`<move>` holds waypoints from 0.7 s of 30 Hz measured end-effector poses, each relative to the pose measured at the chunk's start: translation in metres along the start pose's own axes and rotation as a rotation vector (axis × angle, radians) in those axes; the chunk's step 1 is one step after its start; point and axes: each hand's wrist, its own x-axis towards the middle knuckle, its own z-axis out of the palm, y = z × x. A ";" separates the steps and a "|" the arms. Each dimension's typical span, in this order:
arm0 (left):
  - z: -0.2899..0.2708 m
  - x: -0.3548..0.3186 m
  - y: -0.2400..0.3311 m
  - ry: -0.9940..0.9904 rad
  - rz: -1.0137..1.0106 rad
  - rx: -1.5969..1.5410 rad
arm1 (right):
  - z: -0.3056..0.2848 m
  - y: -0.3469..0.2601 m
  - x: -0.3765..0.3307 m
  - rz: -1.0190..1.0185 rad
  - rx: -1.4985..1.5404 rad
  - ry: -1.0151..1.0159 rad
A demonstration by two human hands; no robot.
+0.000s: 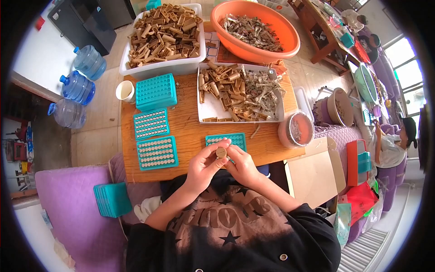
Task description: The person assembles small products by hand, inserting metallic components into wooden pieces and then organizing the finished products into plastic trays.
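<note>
Close to my chest, over the table's near edge, my left hand [203,164] and my right hand [239,166] meet around a small brown tube [221,153]. Its round end faces up, and the fingers of both hands close on it. Just beyond my fingers lies a teal rack [239,139], partly hidden by them. To the left are two more teal racks, one with rows of flat tan round pieces [157,153] and one with rows of silvery pointed pieces [151,123].
Ahead, a white tray [200,102] holds brown half-tubes and clear-wrapped pieces. Behind it stand a bin [190,66] of half-tubes and an orange basin [253,55]. Stacked teal racks [155,90], a paper cup [125,91] and a pink tub [285,131] flank it. Another person [392,147] sits far right.
</note>
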 end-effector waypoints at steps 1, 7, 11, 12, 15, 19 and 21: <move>0.000 -0.001 0.000 0.023 0.015 0.027 | -0.006 -0.002 0.004 -0.130 -0.076 0.008; -0.004 -0.002 0.002 0.096 0.040 0.187 | -0.030 -0.024 0.013 -0.078 0.246 0.127; 0.009 -0.006 0.000 0.088 0.039 0.391 | -0.024 -0.034 0.011 -0.095 0.226 -0.051; 0.010 -0.007 -0.001 0.116 0.118 0.582 | -0.017 -0.036 0.007 -0.069 0.186 0.025; 0.010 -0.009 -0.017 0.223 0.264 0.800 | -0.005 -0.035 0.007 -0.033 0.171 0.145; 0.007 -0.003 -0.012 0.193 0.044 0.250 | -0.011 -0.023 0.014 -0.073 0.331 0.106; 0.004 0.000 -0.007 0.114 -0.095 -0.102 | -0.028 -0.017 0.022 -0.090 0.490 0.068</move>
